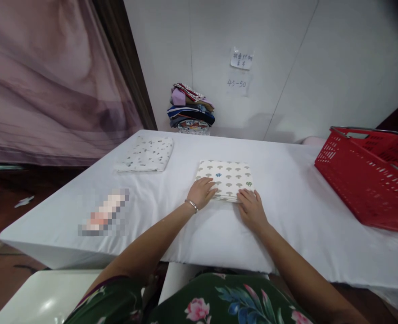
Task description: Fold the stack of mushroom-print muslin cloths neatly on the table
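A folded cream cloth with a mushroom print [226,175] lies in the middle of the white table [287,180]. My left hand [201,191] rests flat on the cloth's near left corner, fingers stretched out, a bracelet on the wrist. My right hand [251,208] lies flat at the cloth's near right edge, fingers spread and touching it. Neither hand grips anything.
A second folded cloth with small dark specks [146,154] lies at the far left of the table. A red plastic basket [371,175] stands at the right. A stack of folded fabrics [190,110] sits against the back wall. A blurred patch [104,212] lies near left.
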Motion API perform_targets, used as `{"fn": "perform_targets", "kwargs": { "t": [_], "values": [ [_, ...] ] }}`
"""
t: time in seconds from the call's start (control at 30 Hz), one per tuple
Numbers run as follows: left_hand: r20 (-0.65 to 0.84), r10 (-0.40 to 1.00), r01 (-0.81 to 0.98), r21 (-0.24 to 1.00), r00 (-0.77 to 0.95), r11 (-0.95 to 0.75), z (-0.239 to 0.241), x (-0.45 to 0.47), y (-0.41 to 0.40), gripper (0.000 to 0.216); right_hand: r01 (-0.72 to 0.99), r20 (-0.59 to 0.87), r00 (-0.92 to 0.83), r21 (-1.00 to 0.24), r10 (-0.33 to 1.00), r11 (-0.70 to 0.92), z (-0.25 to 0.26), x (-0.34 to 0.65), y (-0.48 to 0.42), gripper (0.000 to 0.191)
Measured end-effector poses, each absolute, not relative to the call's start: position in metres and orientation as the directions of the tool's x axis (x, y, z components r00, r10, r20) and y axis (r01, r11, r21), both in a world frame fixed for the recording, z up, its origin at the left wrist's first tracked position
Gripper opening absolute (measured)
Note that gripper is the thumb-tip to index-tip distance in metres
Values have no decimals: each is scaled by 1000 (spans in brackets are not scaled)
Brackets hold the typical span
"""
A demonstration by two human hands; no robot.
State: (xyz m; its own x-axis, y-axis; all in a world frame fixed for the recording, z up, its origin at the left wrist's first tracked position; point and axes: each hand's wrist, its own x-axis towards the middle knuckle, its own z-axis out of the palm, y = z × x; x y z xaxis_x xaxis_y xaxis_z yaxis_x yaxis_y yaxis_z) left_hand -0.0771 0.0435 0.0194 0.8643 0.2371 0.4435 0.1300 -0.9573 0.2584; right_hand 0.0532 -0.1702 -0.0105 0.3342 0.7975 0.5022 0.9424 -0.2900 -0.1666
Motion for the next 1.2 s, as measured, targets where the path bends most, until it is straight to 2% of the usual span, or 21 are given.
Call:
{"fn": "perform_targets", "kwargs": {
  "t": [0.07, 0.13, 0.27, 0.33, 0.43, 0.7, 0.8, 0.93, 1.1, 1.2],
  "values": [
    [394, 292, 200, 259, 871, -945, 23, -67, 45, 41, 954, 503, 301, -166, 810, -251, -1, 47, -161, 39],
    [281, 350, 286, 244, 894, -927, 22, -58, 45, 53, 952, 482, 305, -187, 822, -244, 8, 44, -147, 43],
    [98, 415, 390, 199, 905, -899, 10, -51, 44, 62, 904, 317, 422, -213, 849, -370, 9, 48, -121, 51],
    [89, 424, 403, 187, 901, -896, 5, -52, 43, 61, 887, 244, 457, -194, 855, -418, 1, 52, -115, 53],
    [90, 427, 408, 178, 900, -896, 1, -54, 42, 62, 881, 232, 470, -183, 852, -436, -10, 53, -115, 54],
    [84, 427, 408, 178, 900, -895, 2, -55, 42, 62, 849, 165, 498, -290, 851, -441, 11, 72, -97, 56],
    [96, 433, 412, 182, 896, -893, 3, -55, 42, 62, 833, 205, 541, -259, 816, -488, 19, 98, -74, 55],
    [72, 431, 409, 208, 900, -889, 4, -56, 40, 62, 787, 186, 616, -191, 765, -587, 7, 126, -57, 55],
    [35, 431, 411, 245, 902, -878, 5, -59, 40, 63, 805, 231, 592, -130, 772, -578, -13, 132, -58, 57],
    [-37, 421, 414, 279, 906, -867, 13, -54, 46, 64, 808, 243, 587, -121, 772, -577, -16, 132, -59, 56]
  ]
}}
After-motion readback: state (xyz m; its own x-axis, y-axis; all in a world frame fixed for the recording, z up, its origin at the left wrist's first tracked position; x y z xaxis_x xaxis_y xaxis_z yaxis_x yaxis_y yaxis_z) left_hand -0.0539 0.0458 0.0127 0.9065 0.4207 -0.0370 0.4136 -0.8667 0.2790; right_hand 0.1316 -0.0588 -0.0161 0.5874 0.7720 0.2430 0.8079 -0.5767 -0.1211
